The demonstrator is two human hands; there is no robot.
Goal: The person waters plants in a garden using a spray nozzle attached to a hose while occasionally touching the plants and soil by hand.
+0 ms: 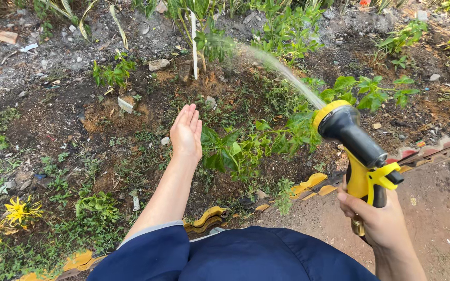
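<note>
Gripping spray nozzle (pixel 358 151), right hand (pixel 378 218) hides handle base; left hand (pixel 186 132) open, empty; hose unseen.

Dark soil bed (pixel 53 119) with scattered stones (pixel 158 64) (pale), green plants (pixel 246 145), yellow edging (pixel 209 214).

Sunlit garden soil (pixel 69 119), weeds, dirt path (pixel 433 208)

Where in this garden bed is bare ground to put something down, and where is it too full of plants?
Bare soil lies left of the open left hand. The paved path beside the right hand holding the spray nozzle is free too. Leafy plants crowd the ground between both hands.
</note>
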